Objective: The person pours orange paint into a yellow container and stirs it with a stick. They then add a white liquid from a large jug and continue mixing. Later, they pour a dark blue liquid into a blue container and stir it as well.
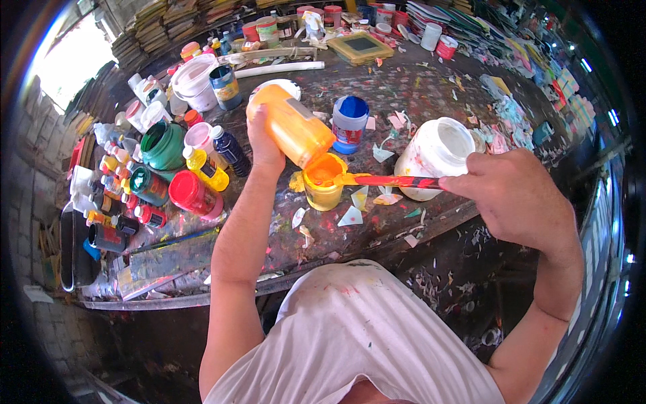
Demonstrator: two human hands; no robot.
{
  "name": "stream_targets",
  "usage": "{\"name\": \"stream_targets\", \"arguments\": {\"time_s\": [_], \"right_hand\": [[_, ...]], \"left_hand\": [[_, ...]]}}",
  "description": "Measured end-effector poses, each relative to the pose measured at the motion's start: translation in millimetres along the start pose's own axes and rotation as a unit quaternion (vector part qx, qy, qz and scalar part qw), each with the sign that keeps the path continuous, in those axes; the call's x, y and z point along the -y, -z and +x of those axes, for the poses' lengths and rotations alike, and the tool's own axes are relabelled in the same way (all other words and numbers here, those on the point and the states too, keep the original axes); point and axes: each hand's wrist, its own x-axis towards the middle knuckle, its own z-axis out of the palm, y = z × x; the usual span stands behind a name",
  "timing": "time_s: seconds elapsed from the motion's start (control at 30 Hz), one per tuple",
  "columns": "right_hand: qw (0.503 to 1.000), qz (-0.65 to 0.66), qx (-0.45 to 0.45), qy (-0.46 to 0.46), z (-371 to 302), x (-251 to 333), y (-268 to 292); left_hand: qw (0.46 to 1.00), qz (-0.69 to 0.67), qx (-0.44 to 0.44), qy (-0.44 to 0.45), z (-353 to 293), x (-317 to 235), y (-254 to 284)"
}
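Observation:
My left hand (266, 145) is wrapped round an orange paint jar (289, 124), tipped so its mouth hangs over a small yellow paint tub (324, 196). Orange paint shows inside that tub, which stands upright on the table. My right hand (518, 195) grips a paint-smeared red stick (404, 182). Its yellow-coated tip lies at the tub's rim; whether the tip is flat like a spatula I cannot tell. A cup of blue paint (350, 128) stands just behind, and a large white tub (424, 161) stands right of the pouring spot.
Paint bottles and jars crowd the left, among them a red jar (192, 192), a yellow bottle (205, 170) and a green jar (161, 148). Paper scraps lie about the table (417, 87). A framed screen (361, 47) and paper stacks (451, 27) sit at the back.

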Motion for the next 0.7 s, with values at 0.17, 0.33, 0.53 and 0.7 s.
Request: {"name": "stream_targets", "arguments": {"time_s": [0.17, 0.33, 0.53, 0.7], "right_hand": [[0.994, 0.088, -0.062, -0.018, -10, -9, -8], [0.985, 0.130, -0.105, -0.051, -8, -13, -31], [0.979, 0.169, -0.107, -0.032, -6, -22, -33], [0.984, 0.149, -0.096, -0.018, 9, -25, -30]], "left_hand": [[0.984, -0.156, -0.028, 0.085, -7, -11, 7], [0.970, -0.200, -0.079, 0.112, -27, -21, 19], [0.962, -0.216, -0.146, 0.086, -77, -11, 50], [0.902, -0.323, -0.237, 0.164, -134, 16, 94]]}}
